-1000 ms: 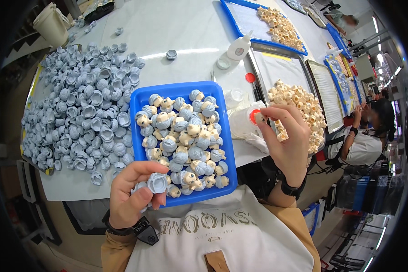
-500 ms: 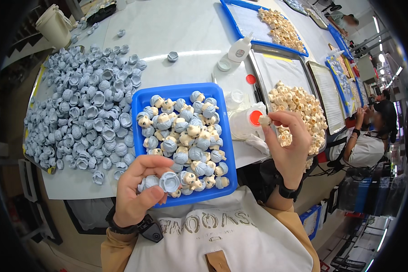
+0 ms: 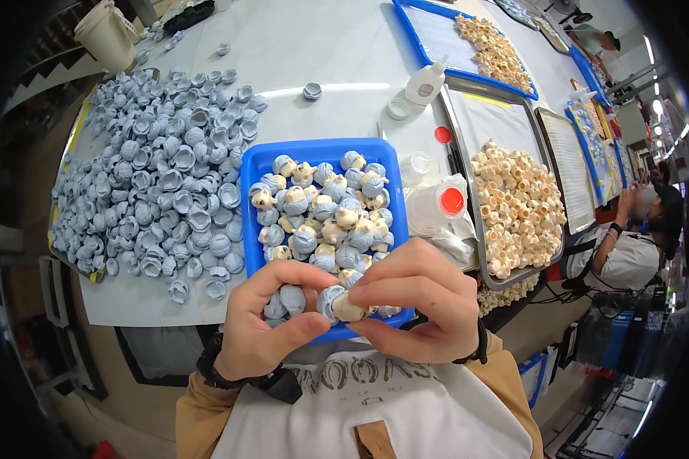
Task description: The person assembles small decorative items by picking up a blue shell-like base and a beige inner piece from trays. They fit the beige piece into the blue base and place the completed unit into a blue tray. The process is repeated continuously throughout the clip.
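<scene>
Above the near edge of a blue tray (image 3: 321, 147), my two hands meet. A pale blue hair shell (image 3: 328, 301) is pinched by the thumb and fingers of my left hand (image 3: 262, 325), with more blue shells (image 3: 289, 300) tucked in its palm. My right hand (image 3: 425, 302) grips a small cream doll head (image 3: 350, 307), which is against the shell's open side. My fingers partly cover both pieces. Inside the tray lie many doll heads with blue hair (image 3: 302, 239).
Left of the tray spreads a large pile of blue hair shells (image 3: 157, 172). On the right are a metal tray of cream heads (image 3: 517, 210), a red-topped container (image 3: 452, 201) and a white squeeze bottle (image 3: 425, 83). Another person (image 3: 628, 252) sits at far right.
My right hand has come left and down from beside the red-topped container, bringing the doll head against the hair shell in my left hand. The view has shifted slightly.
</scene>
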The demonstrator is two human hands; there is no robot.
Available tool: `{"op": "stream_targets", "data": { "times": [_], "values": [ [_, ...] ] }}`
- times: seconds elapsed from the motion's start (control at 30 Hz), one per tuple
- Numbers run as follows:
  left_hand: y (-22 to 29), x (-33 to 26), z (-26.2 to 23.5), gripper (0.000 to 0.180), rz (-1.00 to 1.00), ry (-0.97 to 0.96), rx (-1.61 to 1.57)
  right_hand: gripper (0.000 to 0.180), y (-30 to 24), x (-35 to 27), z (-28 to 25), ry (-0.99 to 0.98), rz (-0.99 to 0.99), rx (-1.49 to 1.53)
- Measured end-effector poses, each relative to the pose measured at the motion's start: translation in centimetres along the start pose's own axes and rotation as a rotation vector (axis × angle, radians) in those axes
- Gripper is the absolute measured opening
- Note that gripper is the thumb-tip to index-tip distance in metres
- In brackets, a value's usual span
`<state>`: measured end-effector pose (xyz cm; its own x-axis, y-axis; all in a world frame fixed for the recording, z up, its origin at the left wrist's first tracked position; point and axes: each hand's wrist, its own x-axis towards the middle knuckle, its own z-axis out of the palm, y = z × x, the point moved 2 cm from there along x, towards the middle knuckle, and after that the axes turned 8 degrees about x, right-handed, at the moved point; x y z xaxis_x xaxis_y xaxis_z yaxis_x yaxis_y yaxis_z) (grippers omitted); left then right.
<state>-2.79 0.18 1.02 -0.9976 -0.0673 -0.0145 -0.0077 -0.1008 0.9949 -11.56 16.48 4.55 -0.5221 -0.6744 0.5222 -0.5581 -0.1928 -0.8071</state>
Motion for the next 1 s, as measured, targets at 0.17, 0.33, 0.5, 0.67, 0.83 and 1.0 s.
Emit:
{"op": "stream_targets", "data": {
  "times": [0.17, 0.33, 0.5, 0.67, 0.83, 1.0],
  "values": [
    [-0.4, -0.3, 0.0, 0.032, -0.038, -0.067, 0.021, 0.037, 0.7, -0.1, -0.1, -0.122, -0.030, -0.014],
    [0.0, -0.3, 0.1, 0.029, -0.178, -0.069, -0.154, 0.042, -0.1, 0.6, 0.4, -0.104, -0.115, -0.139],
    [1.0, -0.1, 0.8, 0.024, -0.231, -0.007, -0.145, 0.046, 0.1, 0.1, 0.7, -0.087, -0.159, -0.308],
    [-0.5, -1.5, -1.3, 0.020, -0.119, 0.072, -0.182, 0.041, 1.1, 0.4, -2.0, -0.076, -0.030, -0.475],
    [-0.9, -0.9, -3.0, 0.025, -0.059, 0.119, -0.810, 0.042, 2.6, -0.4, -1.4, -0.164, 0.133, -0.509],
    [-0.6, -0.5, -1.9, 0.027, -0.180, 0.126, -0.734, 0.048, 2.6, -0.4, -1.2, -0.196, 0.152, -0.529]
  ]
}}
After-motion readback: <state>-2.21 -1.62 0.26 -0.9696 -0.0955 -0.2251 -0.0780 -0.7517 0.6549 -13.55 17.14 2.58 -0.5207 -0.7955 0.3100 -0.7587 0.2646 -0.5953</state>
